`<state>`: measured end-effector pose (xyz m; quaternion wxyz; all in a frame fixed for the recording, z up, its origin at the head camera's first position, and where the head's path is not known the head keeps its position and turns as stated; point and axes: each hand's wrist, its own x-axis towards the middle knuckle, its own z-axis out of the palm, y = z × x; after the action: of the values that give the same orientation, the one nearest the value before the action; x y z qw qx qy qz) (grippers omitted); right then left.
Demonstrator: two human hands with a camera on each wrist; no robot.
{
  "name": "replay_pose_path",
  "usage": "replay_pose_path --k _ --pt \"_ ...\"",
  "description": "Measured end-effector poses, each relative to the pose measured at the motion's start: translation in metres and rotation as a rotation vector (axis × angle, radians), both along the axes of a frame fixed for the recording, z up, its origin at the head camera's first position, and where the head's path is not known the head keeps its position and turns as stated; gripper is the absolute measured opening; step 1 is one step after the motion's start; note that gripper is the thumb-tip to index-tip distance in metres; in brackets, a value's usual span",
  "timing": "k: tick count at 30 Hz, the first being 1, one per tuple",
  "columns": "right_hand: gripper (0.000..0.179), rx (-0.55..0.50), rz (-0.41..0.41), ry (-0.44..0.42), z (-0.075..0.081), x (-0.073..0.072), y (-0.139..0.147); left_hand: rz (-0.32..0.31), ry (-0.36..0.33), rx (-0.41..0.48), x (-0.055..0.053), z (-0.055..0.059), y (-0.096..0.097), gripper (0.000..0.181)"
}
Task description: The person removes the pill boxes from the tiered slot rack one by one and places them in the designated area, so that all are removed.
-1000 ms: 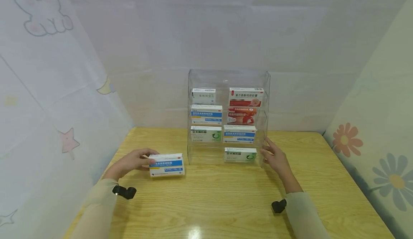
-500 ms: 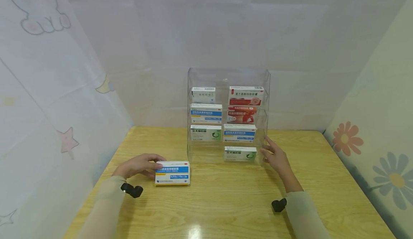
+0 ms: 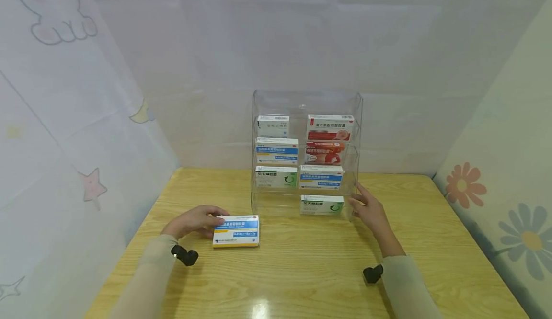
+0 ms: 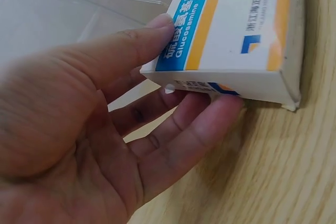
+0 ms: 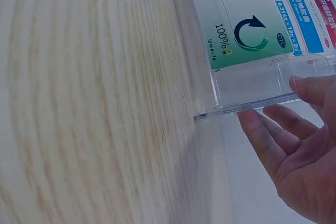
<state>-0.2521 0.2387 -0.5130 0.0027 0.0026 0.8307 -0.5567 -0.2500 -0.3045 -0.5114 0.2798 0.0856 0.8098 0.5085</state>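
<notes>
I see the left hand (image 3: 196,221) grasping a white-and-blue medicine box (image 3: 238,233), thumb on its printed face, over the left half of the desk (image 3: 302,271), between the left edge and the clear rack (image 3: 307,101). I can't tell whether the box touches the wood. Toward the desk's far edge, the right hand (image 3: 370,213) pinches the rack's right side between thumb and fingers.

The rack (image 3: 304,103) before you looks like clear, glossy plastic. Your carton (image 3: 237,232), front-left of the rack, is smooth printed card. The tabletop (image 3: 310,266) under the rack is glossy, wood-grained; the sheet (image 3: 224,55) behind the rack looks like matt cloth.
</notes>
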Motion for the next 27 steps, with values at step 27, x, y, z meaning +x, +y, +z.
replay_pose_path --k 27 --pt "0.067 -0.029 -0.012 -0.018 -0.001 0.001 -0.001 0.047 0.345 -0.168 0.011 0.040 0.026 0.042"
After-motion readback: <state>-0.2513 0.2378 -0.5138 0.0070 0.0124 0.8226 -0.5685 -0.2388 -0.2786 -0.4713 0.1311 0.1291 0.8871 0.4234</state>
